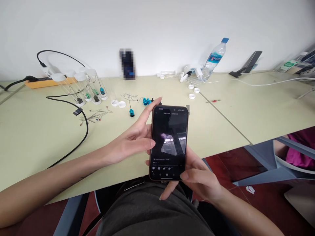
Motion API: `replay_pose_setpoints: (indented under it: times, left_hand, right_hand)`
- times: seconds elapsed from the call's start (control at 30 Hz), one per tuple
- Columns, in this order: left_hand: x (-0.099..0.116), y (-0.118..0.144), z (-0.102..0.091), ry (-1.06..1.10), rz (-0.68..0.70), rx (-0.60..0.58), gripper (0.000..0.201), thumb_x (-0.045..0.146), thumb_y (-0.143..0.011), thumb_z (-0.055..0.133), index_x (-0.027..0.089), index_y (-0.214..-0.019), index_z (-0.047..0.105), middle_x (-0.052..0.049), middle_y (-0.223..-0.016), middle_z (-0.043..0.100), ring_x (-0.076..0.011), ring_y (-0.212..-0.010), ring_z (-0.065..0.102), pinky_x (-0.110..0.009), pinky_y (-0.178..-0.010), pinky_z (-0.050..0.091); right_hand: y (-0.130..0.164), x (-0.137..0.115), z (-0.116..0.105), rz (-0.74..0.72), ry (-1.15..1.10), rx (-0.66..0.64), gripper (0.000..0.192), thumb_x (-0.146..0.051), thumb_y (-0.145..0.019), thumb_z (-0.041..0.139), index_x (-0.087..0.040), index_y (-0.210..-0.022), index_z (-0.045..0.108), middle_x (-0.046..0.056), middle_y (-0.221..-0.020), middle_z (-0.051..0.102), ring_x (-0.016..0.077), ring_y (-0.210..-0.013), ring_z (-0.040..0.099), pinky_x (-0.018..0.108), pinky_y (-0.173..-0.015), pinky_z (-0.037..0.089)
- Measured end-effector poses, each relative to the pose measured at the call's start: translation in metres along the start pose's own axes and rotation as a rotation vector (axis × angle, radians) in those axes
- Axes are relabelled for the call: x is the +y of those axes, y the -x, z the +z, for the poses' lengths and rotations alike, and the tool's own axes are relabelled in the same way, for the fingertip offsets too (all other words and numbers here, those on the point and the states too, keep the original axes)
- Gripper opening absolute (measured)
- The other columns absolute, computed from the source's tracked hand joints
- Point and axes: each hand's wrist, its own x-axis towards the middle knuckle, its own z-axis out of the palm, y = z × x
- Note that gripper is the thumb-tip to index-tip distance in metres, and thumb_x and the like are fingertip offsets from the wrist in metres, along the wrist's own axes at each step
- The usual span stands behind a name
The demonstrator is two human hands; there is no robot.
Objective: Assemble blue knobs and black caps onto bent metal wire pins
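Observation:
A smartphone (pixel 169 137) is held upright over the table's front edge, its dark screen showing a video with icons along the bottom. My left hand (pixel 137 136) grips its left side, thumb at the screen's edge and index finger stretched up past the top corner. From below right, my right hand (pixel 199 175) wraps the lower corner, its thumb on the screen's bottom right. Just beyond the phone lie blue metal parts (pixel 147 101), partly hidden by my left index finger. A single blue piece with a thin rod (pixel 131 112) is left of them.
Clear tubes with white caps (pixel 81 77) stand at the left near a black cable (pixel 86 124) and loose thin metal pins (pixel 95 116). A second phone (pixel 127 64), pixelated, leans on the wall. A water bottle (pixel 214 59) tilts at the back right; white caps (pixel 192 96) lie nearer.

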Motion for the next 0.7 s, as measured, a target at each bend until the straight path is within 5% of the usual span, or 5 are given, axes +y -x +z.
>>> replay_pose_setpoints:
  times: [0.33,0.53,0.7]
  left_hand:
    - [0.0001,-0.0003,-0.0022,-0.284,-0.007,0.342,0.034,0.041,-0.096,0.043,0.032,-0.127,0.051,-0.001,-0.099,0.061,-0.0192,-0.094,0.054,-0.032,-0.084,0.040]
    - [0.0007,-0.0004,-0.0030,-0.354,-0.053,0.388,0.033,0.049,-0.095,0.043,0.031,-0.120,0.055,-0.001,-0.103,0.058,-0.0188,-0.095,0.050,-0.031,-0.082,0.037]
    - [0.0019,-0.0020,-0.0020,-0.243,0.041,0.282,0.034,0.046,-0.097,0.039,0.028,-0.120,0.056,-0.002,-0.109,0.060,-0.0203,-0.099,0.054,-0.032,-0.087,0.040]
  right_hand:
    - [-0.0008,0.0024,0.0033,0.028,-0.026,-0.011,0.078,-0.004,-0.073,0.050,-0.021,-0.145,0.026,0.019,-0.141,0.049,0.0361,-0.127,0.050,0.043,-0.071,0.061]
    - [-0.0006,0.0035,0.0022,0.028,-0.015,-0.010,0.079,-0.002,-0.072,0.050,-0.022,-0.145,0.027,0.018,-0.142,0.048,0.0358,-0.126,0.051,0.043,-0.071,0.061]
    - [0.0003,0.0034,0.0009,0.034,-0.023,-0.002,0.082,-0.002,-0.073,0.051,-0.026,-0.147,0.025,0.014,-0.137,0.052,0.0318,-0.121,0.055,0.046,-0.071,0.061]
